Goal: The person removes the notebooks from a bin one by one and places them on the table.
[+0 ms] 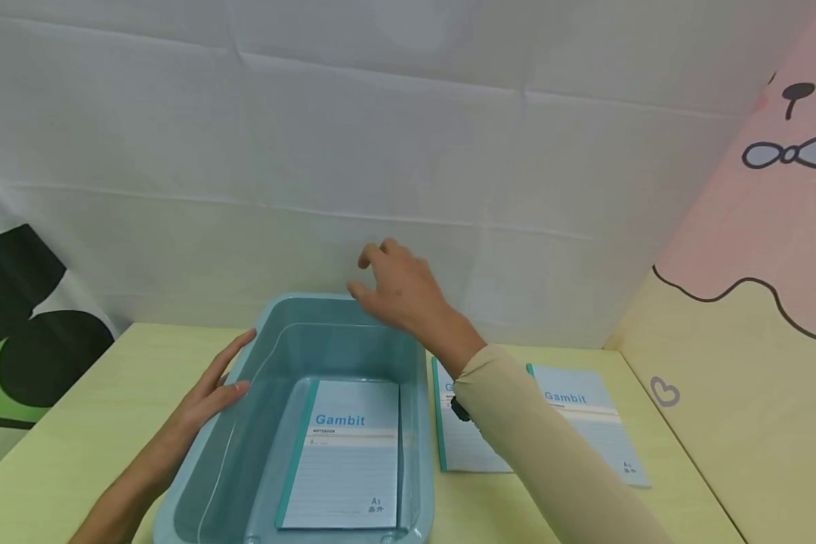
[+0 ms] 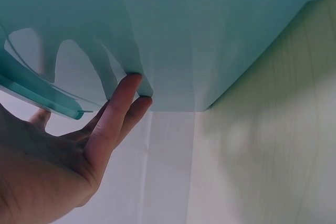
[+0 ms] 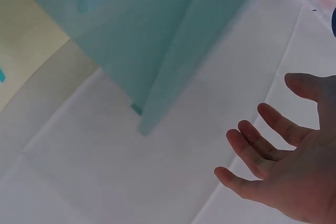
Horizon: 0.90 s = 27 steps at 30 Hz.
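Note:
My left hand [image 1: 207, 389] rests at the left rim of a blue plastic bin [image 1: 421, 453]. In the left wrist view, nearly straight fingers [image 2: 105, 124] touch the bin's outer wall below the rim. A Gambit notebook [image 1: 347, 453] with a teal spine lies flat inside the bin, cover up. Above the bin's far right corner hovers my right hand [image 1: 404, 291], fingers loosely bent and holding nothing. The right wrist view shows the right hand [image 3: 289, 156] apart from the bin [image 3: 131, 30], its fingers spread.
Right of the bin, two more notebooks, one nearer [image 1: 469, 442] and one farther right [image 1: 585, 404], lie on the pale yellow table [image 1: 47, 468]. My right sleeve partly covers them. Behind the table hangs a white cloth [image 1: 353, 151]. A patterned panel [image 1: 741, 363] stands at the right.

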Tool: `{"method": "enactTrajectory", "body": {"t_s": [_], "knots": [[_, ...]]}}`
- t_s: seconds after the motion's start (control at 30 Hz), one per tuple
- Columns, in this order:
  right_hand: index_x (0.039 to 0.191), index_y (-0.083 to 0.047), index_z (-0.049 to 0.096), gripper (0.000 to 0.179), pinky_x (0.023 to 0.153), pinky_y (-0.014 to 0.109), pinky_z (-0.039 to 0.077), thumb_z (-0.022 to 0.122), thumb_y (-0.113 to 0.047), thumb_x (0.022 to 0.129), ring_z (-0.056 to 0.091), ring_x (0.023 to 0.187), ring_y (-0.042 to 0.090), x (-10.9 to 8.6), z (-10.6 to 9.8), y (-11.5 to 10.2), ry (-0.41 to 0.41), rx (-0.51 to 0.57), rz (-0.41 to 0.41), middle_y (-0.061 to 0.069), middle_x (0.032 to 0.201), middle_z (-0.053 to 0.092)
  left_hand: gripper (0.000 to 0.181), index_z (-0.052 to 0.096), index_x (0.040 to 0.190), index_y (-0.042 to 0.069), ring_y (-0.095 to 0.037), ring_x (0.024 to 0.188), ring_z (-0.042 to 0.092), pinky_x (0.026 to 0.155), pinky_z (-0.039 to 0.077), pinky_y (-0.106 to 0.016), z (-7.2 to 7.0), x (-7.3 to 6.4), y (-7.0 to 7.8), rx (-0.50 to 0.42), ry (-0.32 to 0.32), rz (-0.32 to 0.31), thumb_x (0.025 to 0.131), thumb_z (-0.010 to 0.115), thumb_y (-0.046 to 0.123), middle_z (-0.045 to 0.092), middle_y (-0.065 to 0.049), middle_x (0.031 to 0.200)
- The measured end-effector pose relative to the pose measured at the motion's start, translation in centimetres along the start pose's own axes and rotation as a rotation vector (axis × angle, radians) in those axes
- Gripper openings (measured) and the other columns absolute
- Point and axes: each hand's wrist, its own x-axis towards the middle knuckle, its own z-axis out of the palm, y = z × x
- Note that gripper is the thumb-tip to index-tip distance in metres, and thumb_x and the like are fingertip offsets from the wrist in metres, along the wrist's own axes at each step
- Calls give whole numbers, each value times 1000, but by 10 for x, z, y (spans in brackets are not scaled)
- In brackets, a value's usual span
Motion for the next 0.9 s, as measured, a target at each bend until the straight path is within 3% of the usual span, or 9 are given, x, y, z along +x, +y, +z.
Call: {"method": "enactTrajectory", "body": {"t_s": [0.2,0.33,0.57,0.73,0.9], "knots": [[137,-16,61,41,111,49,45,58,-41,105,58,122,26,5,-2,-15,-41,36,4,7,143,55,65,8,166,47,-55,157,-5,98,27,-81,0,1,-1,12,4,-1,109,38,36,-8,1,177],[138,-16,60,43,113,49,44,58,-43,105,59,122,26,7,-1,-27,-50,37,2,7,143,55,64,8,165,48,-54,156,3,98,35,-76,0,1,0,24,4,-4,110,38,37,-6,-1,177],[136,-15,60,44,110,48,46,56,-46,106,59,120,23,11,-2,-45,-29,-2,-13,6,137,57,64,8,165,48,-54,156,-1,99,31,-78,0,1,2,10,5,-11,109,38,37,-7,-2,177],[135,-18,59,44,111,47,45,55,-50,105,57,122,22,14,3,-60,-61,-42,21,4,136,57,65,8,166,47,-56,156,-2,98,29,-81,0,2,2,7,2,-17,109,39,38,-8,-2,177],[146,-19,51,55,110,46,47,53,-54,104,58,128,21,18,17,-72,-92,-94,65,2,141,57,64,7,165,48,-55,155,4,98,32,-79,0,3,1,15,-3,-28,109,37,40,-7,-4,177]]}}
